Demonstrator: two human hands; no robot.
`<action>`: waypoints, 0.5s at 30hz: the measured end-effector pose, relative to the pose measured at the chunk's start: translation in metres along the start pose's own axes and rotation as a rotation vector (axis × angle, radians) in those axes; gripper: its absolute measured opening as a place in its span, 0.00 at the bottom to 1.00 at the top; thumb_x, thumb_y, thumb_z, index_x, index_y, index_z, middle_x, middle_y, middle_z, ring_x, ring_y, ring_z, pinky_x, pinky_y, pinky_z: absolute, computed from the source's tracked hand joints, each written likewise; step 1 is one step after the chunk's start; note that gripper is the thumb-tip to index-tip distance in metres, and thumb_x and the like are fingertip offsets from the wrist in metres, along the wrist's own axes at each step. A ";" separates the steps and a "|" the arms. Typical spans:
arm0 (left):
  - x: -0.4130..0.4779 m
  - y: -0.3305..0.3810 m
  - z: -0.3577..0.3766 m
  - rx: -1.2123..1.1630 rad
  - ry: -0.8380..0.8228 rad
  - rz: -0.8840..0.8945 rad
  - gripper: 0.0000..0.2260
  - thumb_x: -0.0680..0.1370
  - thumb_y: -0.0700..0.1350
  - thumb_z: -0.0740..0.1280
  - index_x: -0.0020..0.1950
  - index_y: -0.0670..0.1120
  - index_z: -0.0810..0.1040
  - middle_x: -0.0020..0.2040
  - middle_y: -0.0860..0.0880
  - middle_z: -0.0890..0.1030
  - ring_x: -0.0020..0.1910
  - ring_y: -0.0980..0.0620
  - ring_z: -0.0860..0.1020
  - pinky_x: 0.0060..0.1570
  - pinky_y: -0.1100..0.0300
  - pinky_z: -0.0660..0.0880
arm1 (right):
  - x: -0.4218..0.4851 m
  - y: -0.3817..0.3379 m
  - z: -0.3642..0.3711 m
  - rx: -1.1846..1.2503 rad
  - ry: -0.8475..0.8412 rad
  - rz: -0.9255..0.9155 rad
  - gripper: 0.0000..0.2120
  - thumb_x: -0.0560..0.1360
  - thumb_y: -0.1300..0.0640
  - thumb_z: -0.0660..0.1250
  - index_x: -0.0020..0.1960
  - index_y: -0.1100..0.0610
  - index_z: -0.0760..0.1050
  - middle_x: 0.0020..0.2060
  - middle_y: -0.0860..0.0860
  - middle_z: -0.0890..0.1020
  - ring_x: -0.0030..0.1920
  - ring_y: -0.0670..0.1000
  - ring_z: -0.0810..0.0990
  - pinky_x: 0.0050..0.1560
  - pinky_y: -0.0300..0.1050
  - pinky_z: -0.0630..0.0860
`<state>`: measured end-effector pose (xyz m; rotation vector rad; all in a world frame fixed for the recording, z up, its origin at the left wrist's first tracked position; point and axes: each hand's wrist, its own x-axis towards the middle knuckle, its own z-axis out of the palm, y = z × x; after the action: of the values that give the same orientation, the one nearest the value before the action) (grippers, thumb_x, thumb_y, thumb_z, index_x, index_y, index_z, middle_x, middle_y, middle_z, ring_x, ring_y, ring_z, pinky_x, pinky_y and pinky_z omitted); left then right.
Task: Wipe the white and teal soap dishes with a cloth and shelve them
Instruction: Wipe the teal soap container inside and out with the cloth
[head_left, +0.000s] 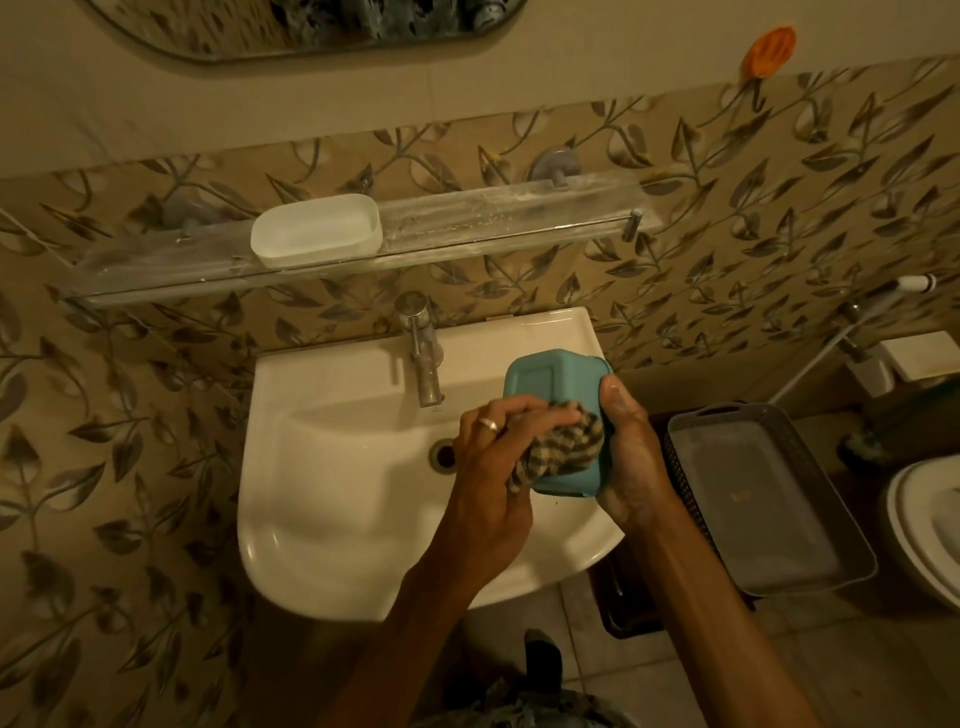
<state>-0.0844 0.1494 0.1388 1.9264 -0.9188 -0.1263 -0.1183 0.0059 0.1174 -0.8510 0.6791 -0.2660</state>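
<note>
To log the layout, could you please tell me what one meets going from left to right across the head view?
White soap dish → tap → teal soap dish → grey tray → toilet lid.

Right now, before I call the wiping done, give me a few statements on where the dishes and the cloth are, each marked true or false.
1. The white soap dish stands on the glass shelf. True.
2. The left hand presses the checked cloth against the teal soap dish. True.
3. The teal soap dish lies in the grey basket. False: the right hand holds it above the sink, with the grey basket off to the right.
4. The orange holder sits on the glass shelf. False: it hangs on the wall, above the shelf's right end.
</note>
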 end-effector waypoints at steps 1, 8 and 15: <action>-0.008 -0.003 0.001 -0.003 -0.005 0.008 0.25 0.74 0.34 0.61 0.64 0.59 0.70 0.63 0.53 0.69 0.64 0.51 0.66 0.61 0.56 0.71 | 0.000 -0.001 -0.001 0.012 0.012 0.005 0.25 0.80 0.44 0.54 0.67 0.60 0.72 0.60 0.66 0.78 0.60 0.66 0.77 0.61 0.66 0.74; -0.026 -0.007 0.003 -0.060 0.056 -0.037 0.29 0.69 0.30 0.61 0.62 0.58 0.72 0.63 0.54 0.68 0.64 0.49 0.66 0.60 0.56 0.74 | -0.003 0.004 0.005 -0.043 0.037 0.001 0.21 0.81 0.45 0.54 0.65 0.57 0.73 0.57 0.63 0.80 0.57 0.64 0.79 0.59 0.63 0.76; 0.040 -0.010 -0.016 -0.038 0.188 -0.121 0.25 0.72 0.31 0.60 0.64 0.52 0.73 0.61 0.52 0.71 0.62 0.54 0.69 0.63 0.61 0.69 | -0.010 0.011 0.015 -0.171 -0.063 -0.051 0.19 0.80 0.47 0.56 0.62 0.58 0.75 0.50 0.58 0.83 0.48 0.59 0.82 0.49 0.56 0.80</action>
<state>-0.0435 0.1381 0.1502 1.9214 -0.6715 -0.0329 -0.1165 0.0269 0.1209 -1.0372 0.6277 -0.2276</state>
